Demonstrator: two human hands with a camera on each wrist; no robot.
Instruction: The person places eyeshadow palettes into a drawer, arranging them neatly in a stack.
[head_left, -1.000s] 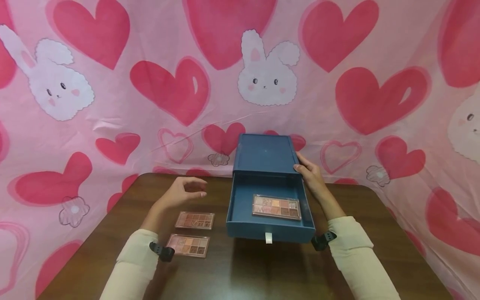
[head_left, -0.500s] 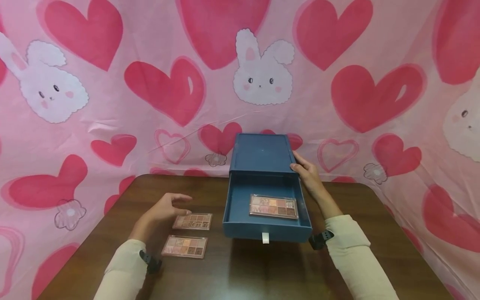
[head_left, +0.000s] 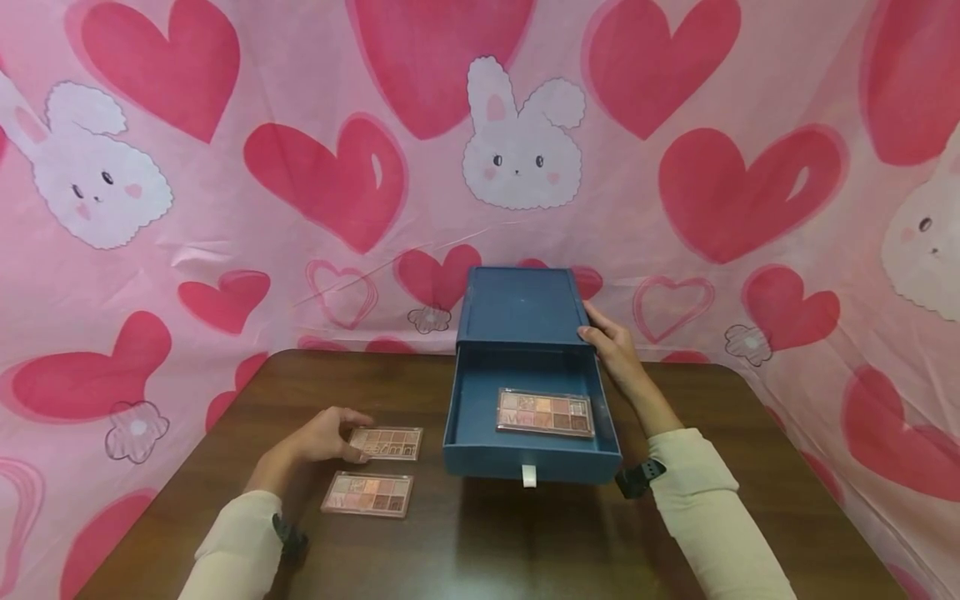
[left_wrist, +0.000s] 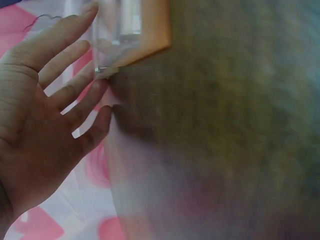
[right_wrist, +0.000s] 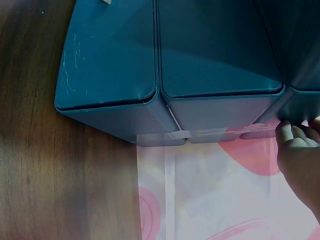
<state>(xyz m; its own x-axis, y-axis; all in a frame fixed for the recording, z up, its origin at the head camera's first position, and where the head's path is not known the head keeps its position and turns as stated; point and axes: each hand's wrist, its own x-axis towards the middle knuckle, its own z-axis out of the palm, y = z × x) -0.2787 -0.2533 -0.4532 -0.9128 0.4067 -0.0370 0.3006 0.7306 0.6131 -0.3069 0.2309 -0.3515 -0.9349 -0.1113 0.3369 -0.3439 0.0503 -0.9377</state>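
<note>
My left hand (head_left: 327, 435) is at the left end of the farther eyeshadow palette (head_left: 397, 443), its thumb at the near corner and its fingers behind. In the left wrist view the fingers are spread beside the clear case. A second eyeshadow palette (head_left: 369, 493) lies nearer on the table. My right hand (head_left: 618, 348) holds the right side of the blue drawer unit (head_left: 525, 304), thumb over the front edge. The unit's top drawer (head_left: 532, 462) is pulled out. Inside it, toward the right, lies another eyeshadow palette (head_left: 545, 412).
A white pull tab (head_left: 529, 476) hangs from the drawer front. In the right wrist view, lower drawers (right_wrist: 220, 45) stand stacked beneath on the brown wooden table (right_wrist: 45, 165). A pink cloth (head_left: 517, 225) with hearts and rabbits hangs behind the table.
My left hand has moved down and left from above the table to the end of the farther palette. My right hand and the drawer unit stay in place; the view has shifted slightly.
</note>
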